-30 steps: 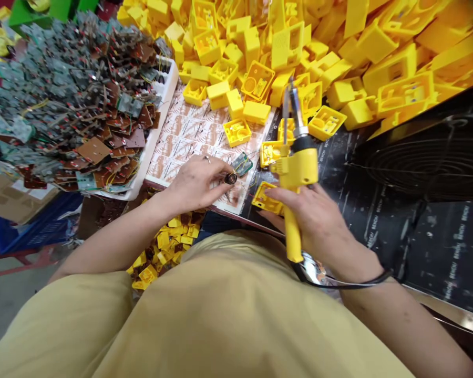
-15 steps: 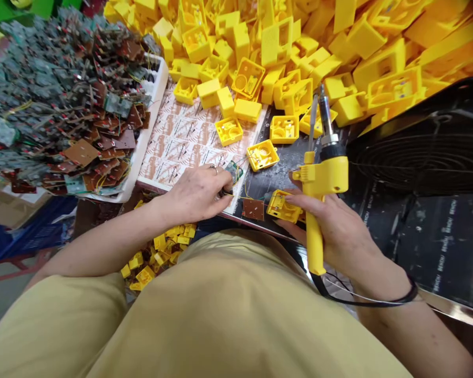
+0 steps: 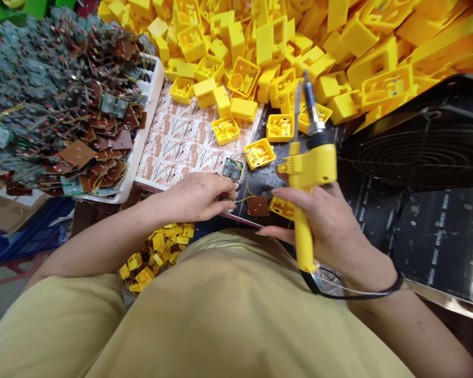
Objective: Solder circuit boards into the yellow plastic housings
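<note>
My right hand [image 3: 331, 231] is closed round the handle of a yellow soldering gun [image 3: 309, 168], whose metal tip points up and away. Its fingertips also touch a small yellow plastic housing [image 3: 280, 206] at the table's near edge. My left hand [image 3: 199, 197] lies on the table with its fingers pinched on a small dark part with thin wires [image 3: 232, 195]. A green circuit board [image 3: 232, 168] lies just beyond those fingers. A brown circuit board [image 3: 257, 206] sits between my two hands.
A big heap of yellow plastic housings [image 3: 299, 47] fills the back. A white tray [image 3: 142, 142] at the left is piled with circuit boards [image 3: 55, 100]. A black fan grille [image 3: 418, 152] stands at the right. Yellow parts [image 3: 157, 252] lie on the floor below.
The soldering gun has swung right and then back towards the middle. My left hand has drawn nearer to me, and the brown board now shows between the hands.
</note>
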The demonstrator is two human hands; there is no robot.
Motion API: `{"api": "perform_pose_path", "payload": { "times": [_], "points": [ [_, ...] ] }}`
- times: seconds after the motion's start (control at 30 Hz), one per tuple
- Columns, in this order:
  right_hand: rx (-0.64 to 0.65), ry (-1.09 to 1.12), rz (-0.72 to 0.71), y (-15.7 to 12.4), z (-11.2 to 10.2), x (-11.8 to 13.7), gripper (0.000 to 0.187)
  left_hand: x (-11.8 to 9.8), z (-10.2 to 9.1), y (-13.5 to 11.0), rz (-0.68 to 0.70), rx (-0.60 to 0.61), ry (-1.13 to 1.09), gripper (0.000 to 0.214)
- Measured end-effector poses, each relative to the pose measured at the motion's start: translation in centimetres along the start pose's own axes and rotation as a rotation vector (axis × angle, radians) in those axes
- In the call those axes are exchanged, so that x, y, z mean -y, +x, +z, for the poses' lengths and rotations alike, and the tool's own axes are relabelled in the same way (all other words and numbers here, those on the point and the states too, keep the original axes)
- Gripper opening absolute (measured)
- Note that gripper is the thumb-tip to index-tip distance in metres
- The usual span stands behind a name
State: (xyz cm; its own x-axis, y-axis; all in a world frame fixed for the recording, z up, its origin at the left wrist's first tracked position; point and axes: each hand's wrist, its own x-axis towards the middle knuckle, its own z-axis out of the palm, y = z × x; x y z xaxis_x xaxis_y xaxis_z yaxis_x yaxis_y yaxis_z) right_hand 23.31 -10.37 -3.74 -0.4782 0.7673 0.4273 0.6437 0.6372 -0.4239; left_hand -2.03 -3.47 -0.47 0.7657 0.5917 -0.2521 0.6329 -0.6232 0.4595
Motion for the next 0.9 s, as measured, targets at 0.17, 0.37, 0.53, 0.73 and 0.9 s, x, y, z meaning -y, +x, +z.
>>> {"api": "perform_pose_path", "payload": {
  "times": [0.17, 0.37, 0.53, 0.73, 0.9],
  "points": [
    [0.051, 0.000, 0.014, 0.6, 0.9, 0.0, 0.042, -0.4, -1.1, 0.6, 0.158, -0.076, 0.283, 0.017],
    [-0.179, 0.099, 0.166, -2.0, -0.4, 1.1, 0.058, -2.7, -3.0, 6.0, 0.328, -0.036, 0.566, 0.020],
    [-0.366, 0.026, 0.214, -3.2, -1.4, 1.1, 0.068, -4.3, -1.9, 11.0, 0.455, 0.079, 0.682, 0.023],
    [-0.283, -0.031, 0.204, -4.1, -2.4, -1.1, 0.047, -2.9, -2.9, 8.7, 0.105, -0.285, 0.574, 0.023],
    [-0.136, -0.053, 0.163, -2.1, -3.4, -2.6, 0.034, -1.9, -1.2, 5.0, 0.004, -0.354, 0.577, 0.034]
  ]
}}
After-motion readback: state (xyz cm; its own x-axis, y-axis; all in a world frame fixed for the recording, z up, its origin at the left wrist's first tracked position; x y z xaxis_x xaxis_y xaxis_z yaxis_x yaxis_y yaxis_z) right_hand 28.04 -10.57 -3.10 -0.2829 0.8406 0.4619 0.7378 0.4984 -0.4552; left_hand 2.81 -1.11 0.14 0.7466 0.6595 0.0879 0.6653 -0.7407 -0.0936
